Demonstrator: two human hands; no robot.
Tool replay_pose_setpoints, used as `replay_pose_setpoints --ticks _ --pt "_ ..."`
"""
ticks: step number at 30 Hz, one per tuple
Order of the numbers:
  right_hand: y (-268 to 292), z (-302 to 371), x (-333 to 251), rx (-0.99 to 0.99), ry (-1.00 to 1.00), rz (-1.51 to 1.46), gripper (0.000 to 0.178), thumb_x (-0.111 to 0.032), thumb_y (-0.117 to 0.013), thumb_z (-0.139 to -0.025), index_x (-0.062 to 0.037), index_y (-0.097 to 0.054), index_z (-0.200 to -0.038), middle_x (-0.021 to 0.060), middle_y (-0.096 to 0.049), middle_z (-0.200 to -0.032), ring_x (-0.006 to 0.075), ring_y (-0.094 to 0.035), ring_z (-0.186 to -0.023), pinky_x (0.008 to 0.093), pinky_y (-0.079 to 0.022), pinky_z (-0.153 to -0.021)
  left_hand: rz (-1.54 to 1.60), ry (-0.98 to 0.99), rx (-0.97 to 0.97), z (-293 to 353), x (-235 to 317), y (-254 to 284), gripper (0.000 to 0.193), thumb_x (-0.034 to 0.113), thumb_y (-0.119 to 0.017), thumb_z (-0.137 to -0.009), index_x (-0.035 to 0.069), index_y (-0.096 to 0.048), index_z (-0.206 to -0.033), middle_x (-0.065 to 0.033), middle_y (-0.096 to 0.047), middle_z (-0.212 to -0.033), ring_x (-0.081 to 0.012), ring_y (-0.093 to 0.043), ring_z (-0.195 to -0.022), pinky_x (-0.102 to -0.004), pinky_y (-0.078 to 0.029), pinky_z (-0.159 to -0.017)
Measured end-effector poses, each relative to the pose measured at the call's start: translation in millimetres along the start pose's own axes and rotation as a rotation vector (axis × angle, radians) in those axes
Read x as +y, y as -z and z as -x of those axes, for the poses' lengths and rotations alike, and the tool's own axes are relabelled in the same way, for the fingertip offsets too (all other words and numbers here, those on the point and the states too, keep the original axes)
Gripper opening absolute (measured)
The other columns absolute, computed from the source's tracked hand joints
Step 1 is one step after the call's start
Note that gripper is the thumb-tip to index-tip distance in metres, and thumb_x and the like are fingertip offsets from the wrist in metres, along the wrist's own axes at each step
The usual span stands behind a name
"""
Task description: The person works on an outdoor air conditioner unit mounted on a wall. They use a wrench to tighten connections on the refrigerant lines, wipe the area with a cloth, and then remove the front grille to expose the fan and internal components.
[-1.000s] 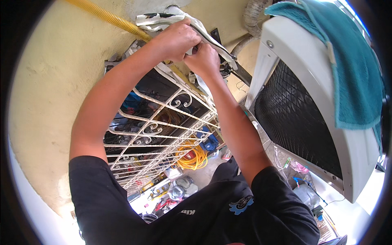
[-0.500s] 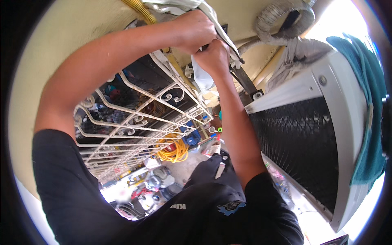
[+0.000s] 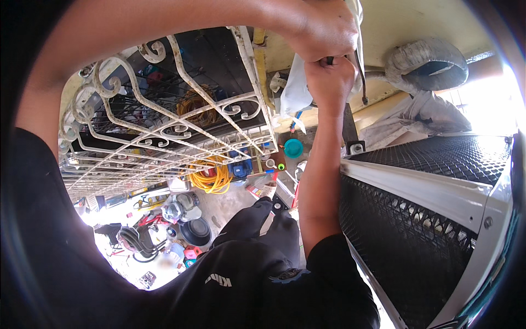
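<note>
Up at the top, my left hand [image 3: 327,33] is closed in a fist, its arm reaching across from the left. Right below it, almost touching, my right hand [image 3: 332,82] is closed too. A small dark bit shows between the fists, but what the fingers grip is hidden. Behind the hands runs a white-wrapped bundle [image 3: 359,46], beside the wall. A loose white sheet [image 3: 296,90] hangs just left of my right hand. A thin dark cord end dangles to the right of my wrist.
White scrolled window grille [image 3: 181,123] fills the left. A white-framed unit with black mesh [image 3: 405,230] stands close on the right; a wrapped pipe coil [image 3: 408,71] hangs above it. Far below lie a yellow hose [image 3: 211,178], a teal basin [image 3: 293,148] and a black basin [image 3: 195,232].
My view has shifted, so both hands appear farther right and the unit's top mesh shows. The teal basin has come into sight. Both hands stay closed and close together.
</note>
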State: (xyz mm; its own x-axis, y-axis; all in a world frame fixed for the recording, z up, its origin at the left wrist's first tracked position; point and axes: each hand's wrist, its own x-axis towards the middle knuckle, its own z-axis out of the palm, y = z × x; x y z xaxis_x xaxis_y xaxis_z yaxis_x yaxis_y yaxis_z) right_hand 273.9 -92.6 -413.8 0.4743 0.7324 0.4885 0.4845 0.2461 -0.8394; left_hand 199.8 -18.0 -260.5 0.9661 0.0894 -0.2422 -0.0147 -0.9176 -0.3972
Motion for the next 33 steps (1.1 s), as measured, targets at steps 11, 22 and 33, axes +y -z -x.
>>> replay_pose_setpoints --ticks 11,22,33 --pt "-1 2 3 0.021 -0.1 -0.214 0.027 -0.008 -0.076 -0.08 0.0035 -0.057 -0.064 -0.0065 -0.051 -0.057 0.0016 -0.042 -0.061 0.0261 -0.036 -0.051 0.017 -0.034 -0.015 0 -9 1 0.016 0.02 -0.077 -0.068 0.008 -0.08 -0.08 -0.0122 -0.076 -0.082 -0.0309 -0.075 -0.081 -0.0431 -0.057 -0.071" --pt "-11 1 12 0.11 0.041 -0.32 0.027 -0.007 -0.079 -0.08 0.004 -0.058 -0.066 -0.0079 -0.05 -0.059 0.0006 -0.04 -0.066 0.0243 -0.033 -0.053 0.01 -0.016 -0.019 -1 -9 8 0.017 0.02 -0.078 -0.067 0.007 -0.08 -0.078 -0.0133 -0.076 -0.079 -0.0313 -0.075 -0.078 -0.0427 -0.057 -0.069" --pt "9 23 15 0.075 0.117 0.086 0.035 -0.002 -0.082 -0.078 0.0047 -0.064 -0.107 0.0096 -0.069 -0.097 0.0169 -0.064 -0.093 0.0375 -0.051 -0.085 0.091 -0.1 -0.002 2 -4 23 0.02 0.022 -0.075 -0.067 0.004 -0.078 -0.075 -0.0169 -0.074 -0.075 -0.034 -0.075 -0.076 -0.0437 -0.058 -0.068"
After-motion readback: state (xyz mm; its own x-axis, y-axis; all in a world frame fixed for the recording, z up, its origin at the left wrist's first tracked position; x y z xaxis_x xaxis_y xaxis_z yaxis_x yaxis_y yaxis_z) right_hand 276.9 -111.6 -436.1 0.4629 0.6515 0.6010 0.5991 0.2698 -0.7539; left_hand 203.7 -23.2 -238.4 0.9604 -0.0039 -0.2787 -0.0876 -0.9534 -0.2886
